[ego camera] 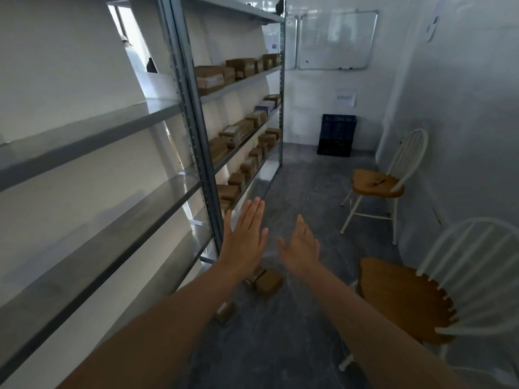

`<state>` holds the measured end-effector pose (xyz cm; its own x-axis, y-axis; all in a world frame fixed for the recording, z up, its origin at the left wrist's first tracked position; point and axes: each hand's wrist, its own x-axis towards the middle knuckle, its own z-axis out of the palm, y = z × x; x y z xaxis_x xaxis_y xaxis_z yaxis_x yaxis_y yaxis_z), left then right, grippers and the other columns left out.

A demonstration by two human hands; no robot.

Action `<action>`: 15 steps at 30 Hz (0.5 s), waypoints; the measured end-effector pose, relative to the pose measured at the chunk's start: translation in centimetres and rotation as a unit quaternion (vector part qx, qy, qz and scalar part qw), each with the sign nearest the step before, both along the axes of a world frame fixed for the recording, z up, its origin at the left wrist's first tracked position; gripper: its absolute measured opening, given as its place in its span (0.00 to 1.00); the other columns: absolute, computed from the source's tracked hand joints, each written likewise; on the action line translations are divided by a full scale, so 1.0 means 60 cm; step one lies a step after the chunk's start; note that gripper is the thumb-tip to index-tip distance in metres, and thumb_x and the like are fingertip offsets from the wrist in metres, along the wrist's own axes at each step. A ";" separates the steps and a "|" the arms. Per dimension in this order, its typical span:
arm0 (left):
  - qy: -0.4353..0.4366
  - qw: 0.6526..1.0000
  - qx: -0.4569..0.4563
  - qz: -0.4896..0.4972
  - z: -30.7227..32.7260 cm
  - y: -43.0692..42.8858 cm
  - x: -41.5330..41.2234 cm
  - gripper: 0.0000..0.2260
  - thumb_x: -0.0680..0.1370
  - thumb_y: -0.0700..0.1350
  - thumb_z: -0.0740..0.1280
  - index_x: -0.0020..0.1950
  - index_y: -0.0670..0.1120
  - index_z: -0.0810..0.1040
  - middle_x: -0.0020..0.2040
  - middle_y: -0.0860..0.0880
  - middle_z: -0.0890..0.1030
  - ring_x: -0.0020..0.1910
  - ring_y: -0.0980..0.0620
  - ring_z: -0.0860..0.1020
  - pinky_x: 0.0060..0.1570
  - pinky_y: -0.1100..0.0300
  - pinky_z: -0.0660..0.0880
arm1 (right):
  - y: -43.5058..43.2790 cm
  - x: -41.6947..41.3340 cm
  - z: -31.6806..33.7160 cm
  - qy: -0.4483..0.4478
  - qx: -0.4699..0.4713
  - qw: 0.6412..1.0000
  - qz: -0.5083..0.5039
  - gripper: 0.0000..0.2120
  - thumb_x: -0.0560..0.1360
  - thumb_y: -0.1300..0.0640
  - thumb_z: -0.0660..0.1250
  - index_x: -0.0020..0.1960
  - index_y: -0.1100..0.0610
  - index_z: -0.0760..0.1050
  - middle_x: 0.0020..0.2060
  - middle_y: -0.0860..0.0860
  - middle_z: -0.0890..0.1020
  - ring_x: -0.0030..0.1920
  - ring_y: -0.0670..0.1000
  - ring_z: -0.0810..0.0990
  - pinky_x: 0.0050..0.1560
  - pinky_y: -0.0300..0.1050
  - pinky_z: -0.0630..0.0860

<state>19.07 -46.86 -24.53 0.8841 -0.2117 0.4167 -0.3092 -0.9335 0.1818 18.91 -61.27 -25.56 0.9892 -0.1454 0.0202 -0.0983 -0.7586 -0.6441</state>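
Two bare hands were out in front, both empty. The left hand (245, 242) was held flat with its back to the camera, fingers straight and pressed together, thumb standing apart. The right hand (300, 248) was just beside it at three o'clock, fingers straight and loosely spread, palm turned inward. Neither touched anything.

Down at six o'clock from the hands, on the rough grey concrete floor (295, 192), lay a brown cardboard box (269, 282), squat and rectangular, its left end hidden by the left wrist. At seven o'clock from it, close under the left forearm, sat a smaller box (224, 312) of the same dull brown card, blurred.

From nine to eleven o'clock rose the metal rack (193, 113), grey steel with perforated uprights and smooth, glossy shelves. Its far bays carried rows of cardboard parcels (213, 78), some with pale labels.

At four o'clock stood the near chair (404, 299), with a rounded amber wooden seat and white spindle back. The far chair (376, 182), same make, was at two o'clock against the white wall. A dark latticed plastic crate (337, 136) sat at one o'clock, with a glossy whiteboard (337, 40) above it.
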 end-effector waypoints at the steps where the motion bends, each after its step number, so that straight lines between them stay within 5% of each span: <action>1: -0.001 1.000 0.000 0.000 -0.005 -0.014 0.005 0.27 0.82 0.56 0.42 0.81 0.50 0.45 0.81 0.54 0.47 0.78 0.59 0.40 0.75 0.48 0.37 | -0.011 0.006 -0.004 0.001 -0.003 1.000 0.003 0.38 0.80 0.47 0.58 0.79 0.56 0.39 0.79 0.55 0.51 0.79 0.54 0.49 0.76 0.57 0.45; 15: 0.026 0.999 -0.022 -0.011 0.009 -0.092 0.048 0.26 0.85 0.52 0.48 0.81 0.49 0.44 0.81 0.54 0.44 0.78 0.59 0.40 0.76 0.45 0.37 | -0.086 0.051 0.003 0.021 -0.030 0.999 -0.004 0.36 0.81 0.49 0.57 0.80 0.58 0.40 0.79 0.54 0.50 0.79 0.53 0.47 0.77 0.57 0.43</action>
